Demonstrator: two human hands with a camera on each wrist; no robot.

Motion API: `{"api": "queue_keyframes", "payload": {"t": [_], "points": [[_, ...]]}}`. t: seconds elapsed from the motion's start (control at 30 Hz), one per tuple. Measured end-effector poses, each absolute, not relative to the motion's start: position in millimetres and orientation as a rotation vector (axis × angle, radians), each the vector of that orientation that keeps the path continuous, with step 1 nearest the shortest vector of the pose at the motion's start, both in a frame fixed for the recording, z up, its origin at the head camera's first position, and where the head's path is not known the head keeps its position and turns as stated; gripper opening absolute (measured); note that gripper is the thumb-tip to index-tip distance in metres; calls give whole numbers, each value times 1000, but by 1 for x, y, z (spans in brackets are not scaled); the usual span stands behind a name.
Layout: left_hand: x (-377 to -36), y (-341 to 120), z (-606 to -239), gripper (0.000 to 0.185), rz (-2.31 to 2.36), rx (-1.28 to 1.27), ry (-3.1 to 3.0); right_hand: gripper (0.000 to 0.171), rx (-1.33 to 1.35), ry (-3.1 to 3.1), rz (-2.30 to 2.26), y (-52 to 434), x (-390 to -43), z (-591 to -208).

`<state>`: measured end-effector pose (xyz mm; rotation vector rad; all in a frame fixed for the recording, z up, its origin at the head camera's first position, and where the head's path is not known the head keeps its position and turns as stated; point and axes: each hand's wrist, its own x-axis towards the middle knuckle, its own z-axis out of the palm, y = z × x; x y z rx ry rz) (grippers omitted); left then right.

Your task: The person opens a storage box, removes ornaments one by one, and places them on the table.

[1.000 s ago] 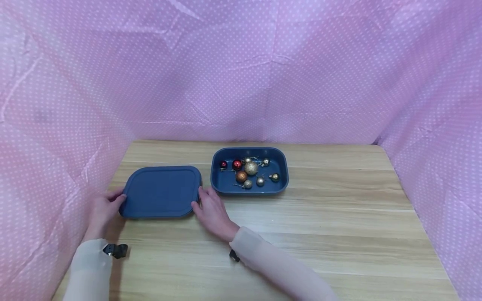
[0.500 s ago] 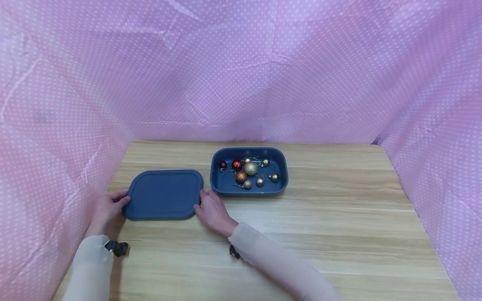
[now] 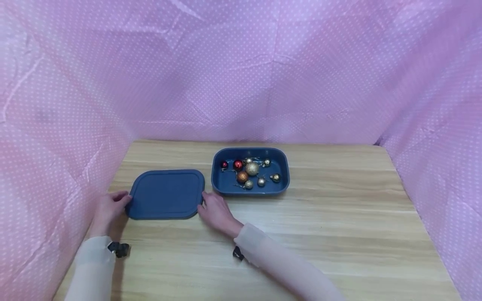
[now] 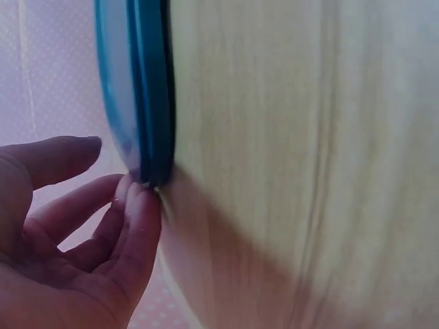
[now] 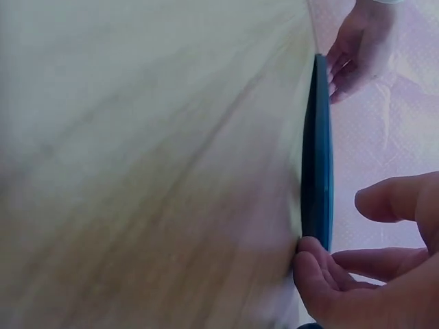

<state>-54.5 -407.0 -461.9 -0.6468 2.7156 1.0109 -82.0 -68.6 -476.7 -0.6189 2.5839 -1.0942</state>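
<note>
A flat blue lid (image 3: 167,194) with rounded corners lies on the left part of the table. My left hand (image 3: 109,209) is at its left end; in the left wrist view its fingertips (image 4: 144,195) touch the lid's end while the thumb stands off. At the opposite end is my right hand (image 3: 218,213), fingertips (image 5: 312,257) against the edge and thumb held apart, as the right wrist view shows. Just beyond the right hand sits a blue rectangular box (image 3: 250,192), uncovered. Inside lie several bauble ornaments, among them a red one (image 3: 237,164), a copper one (image 3: 242,177) and a glittery gold one (image 3: 252,168).
The wooden table (image 3: 339,217) extends to the right and front. Pink dotted cloth (image 3: 241,83) hangs behind and along both sides, close to the left forearm. A black wrist strap (image 3: 119,249) shows at the left sleeve.
The lid has come down onto the table, shifting slightly right and toward the front. Both hands moved a little with it, and their thumbs now stand off it. The box stays put.
</note>
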Motion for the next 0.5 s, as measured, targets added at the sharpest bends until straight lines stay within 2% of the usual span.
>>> {"api": "queue_keyframes", "payload": {"t": [0.17,0.37,0.5], "points": [[-44,-394,-459,51,968,-620,2884,52,-628,2490,-1173,-54,-74,-472],[-38,-353,-453,44,1043,-593,3159,51,-620,2433,-1303,-24,-61,-460],[-40,-318,-450,37,1173,-418,3299,46,-645,2430,-1396,-1,-54,-449]]}}
